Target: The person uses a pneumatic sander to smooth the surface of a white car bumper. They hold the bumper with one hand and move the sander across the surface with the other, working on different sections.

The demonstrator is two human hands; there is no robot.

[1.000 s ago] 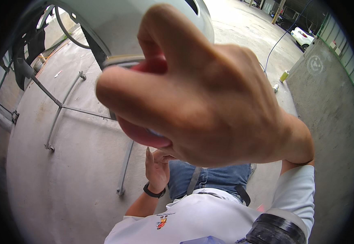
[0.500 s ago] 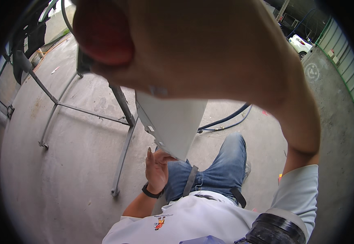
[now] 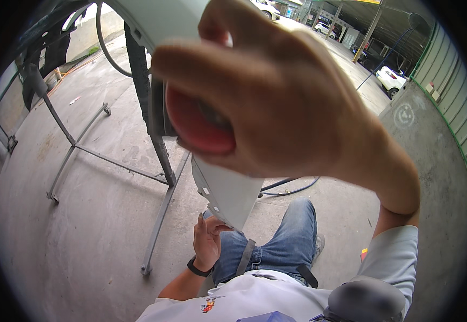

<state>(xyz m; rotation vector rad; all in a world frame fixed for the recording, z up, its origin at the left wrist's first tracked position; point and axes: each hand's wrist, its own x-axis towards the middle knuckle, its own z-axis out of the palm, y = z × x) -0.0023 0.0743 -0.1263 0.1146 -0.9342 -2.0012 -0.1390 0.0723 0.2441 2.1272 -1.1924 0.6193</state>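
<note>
My right hand point(image 3: 282, 102), large and blurred close to the camera, grips a round red tool point(image 3: 198, 129) with a dark part beside it. It is up against a pale grey-white curved car body panel point(image 3: 225, 198), and hides much of that panel's middle. At the panel's lower tip, my left hand point(image 3: 208, 241) has its fingers curled onto the edge, thumb raised. The panel stands by a metal stand point(image 3: 115, 163) with casters and dark padded posts. My jeans-clad knee point(image 3: 292, 225) is below.
Concrete floor surrounds the stand. A low concrete wall with green corrugated sheeting point(image 3: 448, 107) runs along the right. A dark hose point(image 3: 292, 190) lies behind the panel. Farther back are parked white cars point(image 3: 389, 80) and pillars. Orange cable point(image 3: 75, 70) runs along the back left.
My right hand with the red tool swung up close to the top of the view, then came back down. My left hand stays at the panel's tip, slightly lower in the view.
</note>
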